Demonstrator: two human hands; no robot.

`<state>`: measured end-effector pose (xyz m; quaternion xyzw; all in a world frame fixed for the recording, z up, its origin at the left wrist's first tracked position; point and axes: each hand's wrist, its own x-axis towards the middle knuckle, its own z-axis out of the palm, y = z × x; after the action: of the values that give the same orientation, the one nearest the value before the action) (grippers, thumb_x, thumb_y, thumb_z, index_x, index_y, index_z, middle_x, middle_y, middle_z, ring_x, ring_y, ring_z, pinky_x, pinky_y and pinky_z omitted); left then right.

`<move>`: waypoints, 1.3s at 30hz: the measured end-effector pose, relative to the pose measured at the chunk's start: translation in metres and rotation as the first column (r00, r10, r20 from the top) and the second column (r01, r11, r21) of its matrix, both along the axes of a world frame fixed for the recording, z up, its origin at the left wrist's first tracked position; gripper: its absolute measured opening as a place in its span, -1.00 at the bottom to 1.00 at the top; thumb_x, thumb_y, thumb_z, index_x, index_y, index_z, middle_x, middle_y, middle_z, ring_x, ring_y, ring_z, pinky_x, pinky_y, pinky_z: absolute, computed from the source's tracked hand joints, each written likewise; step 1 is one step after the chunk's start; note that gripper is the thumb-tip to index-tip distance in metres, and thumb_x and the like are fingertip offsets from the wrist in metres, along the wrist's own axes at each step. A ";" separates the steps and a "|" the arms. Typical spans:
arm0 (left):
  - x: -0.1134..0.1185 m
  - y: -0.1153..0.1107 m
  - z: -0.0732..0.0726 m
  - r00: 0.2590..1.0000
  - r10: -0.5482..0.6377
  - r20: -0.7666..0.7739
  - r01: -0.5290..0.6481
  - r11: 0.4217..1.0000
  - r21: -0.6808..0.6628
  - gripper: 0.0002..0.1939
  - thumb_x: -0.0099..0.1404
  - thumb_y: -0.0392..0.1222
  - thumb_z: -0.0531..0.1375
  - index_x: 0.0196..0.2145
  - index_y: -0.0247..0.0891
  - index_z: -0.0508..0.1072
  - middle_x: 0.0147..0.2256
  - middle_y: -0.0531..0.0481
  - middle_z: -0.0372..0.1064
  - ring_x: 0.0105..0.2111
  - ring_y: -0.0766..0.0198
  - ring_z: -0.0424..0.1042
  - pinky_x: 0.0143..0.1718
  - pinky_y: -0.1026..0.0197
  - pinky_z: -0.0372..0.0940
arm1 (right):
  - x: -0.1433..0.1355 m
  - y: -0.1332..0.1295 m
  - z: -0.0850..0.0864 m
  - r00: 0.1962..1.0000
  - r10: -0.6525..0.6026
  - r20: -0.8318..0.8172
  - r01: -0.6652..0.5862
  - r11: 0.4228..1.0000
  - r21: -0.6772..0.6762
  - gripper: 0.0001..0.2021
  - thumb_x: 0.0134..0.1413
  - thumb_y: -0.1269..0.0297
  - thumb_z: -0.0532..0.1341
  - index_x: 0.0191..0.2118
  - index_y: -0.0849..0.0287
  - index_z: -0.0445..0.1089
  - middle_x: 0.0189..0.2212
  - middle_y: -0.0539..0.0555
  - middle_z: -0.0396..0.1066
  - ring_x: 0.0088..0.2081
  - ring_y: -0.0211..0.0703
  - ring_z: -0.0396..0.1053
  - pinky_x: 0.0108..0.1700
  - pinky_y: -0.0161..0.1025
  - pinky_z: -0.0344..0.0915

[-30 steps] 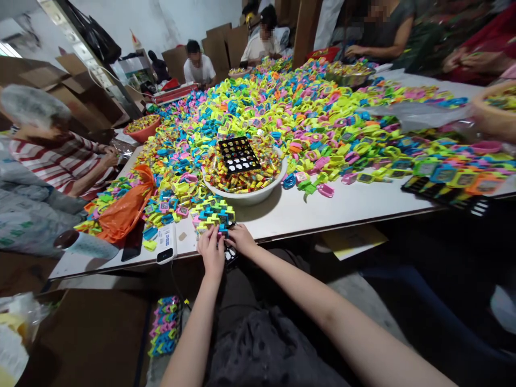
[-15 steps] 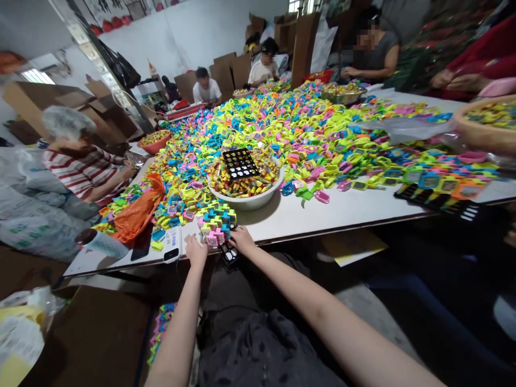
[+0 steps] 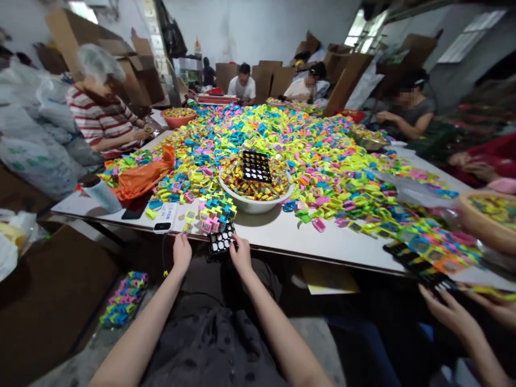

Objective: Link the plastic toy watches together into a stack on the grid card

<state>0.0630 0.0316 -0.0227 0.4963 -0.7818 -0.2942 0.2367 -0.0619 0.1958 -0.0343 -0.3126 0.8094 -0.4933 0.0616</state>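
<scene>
My left hand [image 3: 183,251] is at the table's front edge, its fingers pinched on a yellow toy watch [image 3: 190,216] that stands up from them. My right hand [image 3: 241,252] grips the right side of a black tray [image 3: 221,240] with white round cells, which overhangs the edge. Pink, blue and yellow toy watches [image 3: 215,215] stand packed in the far part of this tray. Behind it a white basin [image 3: 258,206] holds small wrapped pieces, with another black tray [image 3: 257,166] on top.
A big heap of coloured toy watches [image 3: 322,156] covers the table [image 3: 274,236]. At left are a power bank [image 3: 165,217], a phone, a cup [image 3: 100,193] and an orange bag [image 3: 143,180]. Another person's hands [image 3: 447,312] are at the right; several people sit around.
The view has turned to the right. My left hand has drawn back from the packed watches and now has a yellow watch. Another person's hands have appeared beside the black tray at the right.
</scene>
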 end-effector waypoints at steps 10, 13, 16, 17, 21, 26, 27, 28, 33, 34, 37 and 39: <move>0.044 0.130 -0.027 0.817 -0.470 -0.335 0.537 0.831 0.145 -0.61 0.31 0.00 -0.15 -0.12 -0.30 0.29 -0.18 -0.16 0.28 -0.17 0.23 0.29 -0.11 0.17 0.22 | 0.060 0.027 0.013 0.882 0.420 0.216 -0.394 0.906 -0.153 -0.70 0.11 0.13 0.00 -0.17 0.15 0.36 -0.15 0.13 0.31 -0.08 -0.21 0.26 0.00 -0.25 0.21; 0.034 0.096 -0.018 0.859 -0.496 -0.125 0.495 0.868 -0.040 -0.63 0.25 -0.01 -0.01 -0.07 -0.28 0.27 -0.16 -0.13 0.27 -0.16 0.18 0.25 -0.07 0.12 0.17 | 0.037 0.020 0.012 0.911 0.383 0.156 -0.373 0.924 -0.087 -0.70 0.10 0.13 0.01 -0.21 0.18 0.37 -0.19 0.15 0.34 -0.11 -0.17 0.27 -0.02 -0.22 0.21; 0.019 0.039 -0.006 0.961 -0.277 -0.011 0.264 0.929 -0.260 -0.61 0.25 -0.08 -0.03 -0.03 -0.34 0.25 -0.08 -0.18 0.22 -0.07 0.12 0.18 0.01 0.07 0.07 | -0.002 0.013 0.009 0.948 0.287 0.138 -0.285 0.958 -0.039 -0.66 0.10 0.11 0.00 -0.22 0.26 0.35 -0.23 0.19 0.35 -0.17 -0.14 0.30 -0.07 -0.20 0.22; 0.012 0.019 -0.004 0.976 -0.215 0.029 0.214 0.931 -0.296 -0.60 0.25 -0.09 -0.03 -0.02 -0.36 0.24 -0.06 -0.20 0.20 -0.04 0.10 0.14 0.03 0.06 0.04 | -0.015 0.010 0.008 0.955 0.259 0.143 -0.257 0.966 -0.033 -0.65 0.10 0.11 -0.01 -0.22 0.27 0.34 -0.25 0.20 0.36 -0.20 -0.14 0.31 -0.09 -0.20 0.23; -0.026 -0.036 -0.004 0.956 -0.147 0.253 0.218 0.934 -0.283 -0.57 0.24 -0.13 -0.04 0.03 -0.35 0.23 0.03 -0.21 0.10 0.03 0.03 0.05 0.03 0.02 -0.01 | -0.054 -0.010 0.004 0.948 0.252 0.196 -0.241 0.967 -0.079 -0.66 0.02 0.10 0.07 -0.21 0.26 0.34 -0.28 0.14 0.39 -0.25 -0.16 0.34 -0.18 -0.25 0.26; -0.060 -0.050 -0.013 0.826 -0.322 0.463 0.452 0.869 -0.202 -0.53 0.07 -0.27 0.07 -0.01 -0.27 0.29 0.13 -0.15 -0.04 0.11 0.09 -0.06 0.03 0.03 -0.06 | -0.071 -0.037 -0.004 0.948 0.262 0.179 -0.254 0.965 -0.068 -0.67 -0.03 0.12 0.10 -0.23 0.26 0.38 -0.27 0.12 0.40 -0.23 -0.15 0.35 -0.17 -0.27 0.26; -0.062 -0.050 -0.014 0.812 -0.329 0.482 0.466 0.863 -0.195 -0.54 0.04 -0.28 0.08 -0.04 -0.26 0.31 0.14 -0.15 -0.05 0.11 0.09 -0.07 0.03 0.02 -0.08 | -0.072 -0.040 -0.006 0.950 0.276 0.145 -0.273 0.961 -0.039 -0.68 -0.02 0.12 0.09 -0.25 0.26 0.38 -0.27 0.13 0.41 -0.23 -0.15 0.35 -0.18 -0.26 0.26; -0.063 -0.050 -0.014 0.805 -0.328 0.495 0.468 0.863 -0.190 -0.56 0.02 -0.29 0.09 -0.08 -0.26 0.34 0.14 -0.15 -0.06 0.12 0.08 -0.09 0.03 0.01 -0.10 | -0.073 -0.041 -0.009 0.951 0.289 0.107 -0.290 0.957 -0.008 -0.68 -0.01 0.12 0.08 -0.26 0.26 0.39 -0.28 0.13 0.41 -0.24 -0.14 0.35 -0.19 -0.26 0.26; -0.063 -0.051 -0.014 0.802 -0.313 0.509 0.460 0.867 -0.192 -0.62 0.04 -0.26 0.08 -0.13 -0.25 0.37 0.14 -0.14 -0.07 0.12 0.09 -0.11 0.03 -0.01 -0.15 | -0.079 -0.035 -0.019 0.930 0.368 -0.001 -0.367 0.929 0.045 -0.72 0.04 0.20 0.04 -0.23 0.25 0.38 -0.28 0.14 0.40 -0.24 -0.14 0.33 -0.19 -0.26 0.25; -0.063 -0.050 -0.014 0.806 -0.308 0.505 0.456 0.867 -0.199 -0.59 0.05 -0.25 0.08 -0.09 -0.24 0.34 0.14 -0.14 -0.06 0.12 0.10 -0.11 0.03 0.00 -0.15 | -0.080 -0.034 -0.020 0.923 0.384 -0.014 -0.383 0.923 0.046 -0.73 0.04 0.22 0.04 -0.23 0.25 0.38 -0.27 0.15 0.39 -0.22 -0.14 0.32 -0.18 -0.26 0.25; -0.063 -0.050 -0.015 0.812 -0.303 0.499 0.459 0.859 -0.226 -0.54 0.06 -0.24 0.07 -0.03 -0.24 0.29 0.13 -0.15 -0.04 0.12 0.11 -0.09 0.03 0.02 -0.14 | -0.081 -0.033 -0.017 0.910 0.413 -0.047 -0.411 0.910 0.050 -0.74 0.03 0.29 0.04 -0.21 0.26 0.36 -0.22 0.18 0.37 -0.17 -0.13 0.31 -0.13 -0.24 0.24; -0.063 -0.051 -0.016 0.813 -0.299 0.500 0.464 0.852 -0.244 -0.56 0.08 -0.24 0.05 -0.04 -0.24 0.30 0.11 -0.15 -0.01 0.10 0.12 -0.07 0.03 0.03 -0.13 | -0.080 -0.035 -0.012 0.901 0.429 -0.059 -0.429 0.903 0.023 -0.73 0.04 0.31 0.03 -0.17 0.27 0.34 -0.17 0.18 0.35 -0.13 -0.14 0.29 -0.09 -0.23 0.23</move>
<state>0.0000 -0.0193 -0.0390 0.3289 -0.9390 -0.0695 0.0724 -0.1424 0.1612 -0.0460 -0.4979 0.7248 -0.4536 0.1449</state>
